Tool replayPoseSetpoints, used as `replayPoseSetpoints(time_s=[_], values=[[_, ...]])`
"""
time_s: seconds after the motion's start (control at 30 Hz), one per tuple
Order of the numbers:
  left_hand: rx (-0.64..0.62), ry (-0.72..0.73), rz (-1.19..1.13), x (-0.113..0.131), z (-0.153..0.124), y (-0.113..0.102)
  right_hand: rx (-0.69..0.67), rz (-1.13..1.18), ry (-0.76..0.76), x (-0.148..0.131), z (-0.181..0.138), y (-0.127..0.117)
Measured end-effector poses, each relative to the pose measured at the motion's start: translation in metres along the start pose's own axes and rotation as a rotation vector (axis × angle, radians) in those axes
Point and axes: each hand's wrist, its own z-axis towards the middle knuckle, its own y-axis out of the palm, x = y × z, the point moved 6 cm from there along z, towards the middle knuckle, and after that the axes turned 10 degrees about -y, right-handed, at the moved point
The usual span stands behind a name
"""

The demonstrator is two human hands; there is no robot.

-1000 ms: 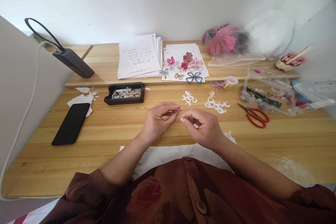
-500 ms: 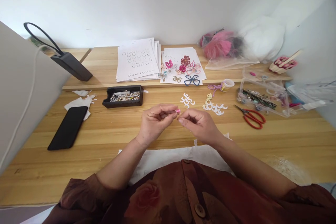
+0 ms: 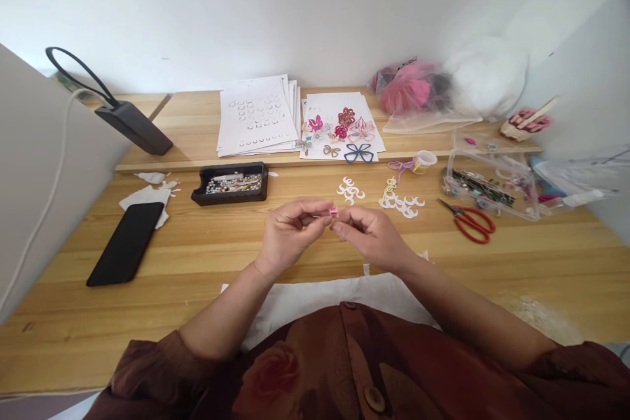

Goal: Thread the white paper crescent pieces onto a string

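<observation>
Head view. The left hand (image 3: 288,230) pinches a small pink piece (image 3: 333,212) between thumb and fingertips, its fingers nearly closed. The right hand (image 3: 371,233) meets it from the other side, thumb and forefinger drawn together just beside the piece; whether they grip part of it, or something finer, cannot be told. The piece appears to be held above the wooden table (image 3: 207,243). Just beyond the fingers lie white crescents (image 3: 350,190); well to their right, a red-handled tool (image 3: 460,212); beyond and to their left, a black tray (image 3: 231,197) of beads (image 3: 241,182); farthest out, ornamental flowers (image 3: 341,132) on paper (image 3: 361,104). The step in hand appears to be fine two-handed fingertip work on the piece. The next move would call for a steady left pinch and small, precise adjustments by the right fingertips.
</observation>
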Motion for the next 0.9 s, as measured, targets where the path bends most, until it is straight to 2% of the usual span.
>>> replayPoseSetpoints(time_s=[0.1, 0.2, 0.3, 0.37, 0.43, 0.53, 0.6, 0.67, 0.77, 0.83, 0.9], values=[[0.022, 0.030, 0.107, 0.000, 0.001, 0.000, -0.030, -0.096, -0.103, -0.025, -0.008, 0.001], [-0.074, 0.072, 0.132, 0.006, -0.002, 0.008, 0.065, -0.143, -0.210, -0.041, 0.002, -0.016], [-0.137, 0.043, 0.021, 0.008, -0.004, 0.012, 0.147, -0.060, -0.148, -0.022, 0.015, -0.027], [-0.102, 0.018, -0.027, 0.006, -0.003, 0.009, 0.105, 0.034, -0.033, -0.003, 0.015, -0.019], [-0.037, 0.005, -0.018, 0.002, -0.001, 0.004, 0.027, 0.078, 0.033, 0.006, 0.007, -0.006], [0.019, 0.033, 0.092, 0.001, 0.000, -0.001, -0.030, 0.008, -0.025, -0.012, -0.007, 0.004], [-0.021, 0.080, 0.191, 0.005, -0.002, 0.003, 0.003, -0.053, -0.100, -0.029, -0.006, -0.001], [-0.113, 0.098, 0.241, 0.009, -0.006, 0.009, 0.076, -0.071, -0.136, -0.036, 0.001, -0.012], [-0.149, 0.027, 0.156, 0.007, -0.007, 0.008, 0.171, 0.011, -0.066, -0.019, 0.011, -0.023], [-0.127, -0.027, 0.098, 0.001, -0.005, 0.004, 0.147, 0.067, 0.047, 0.001, 0.008, -0.017], [-0.059, -0.080, 0.072, -0.008, -0.003, -0.002, 0.074, 0.142, 0.100, 0.010, -0.002, -0.003]])
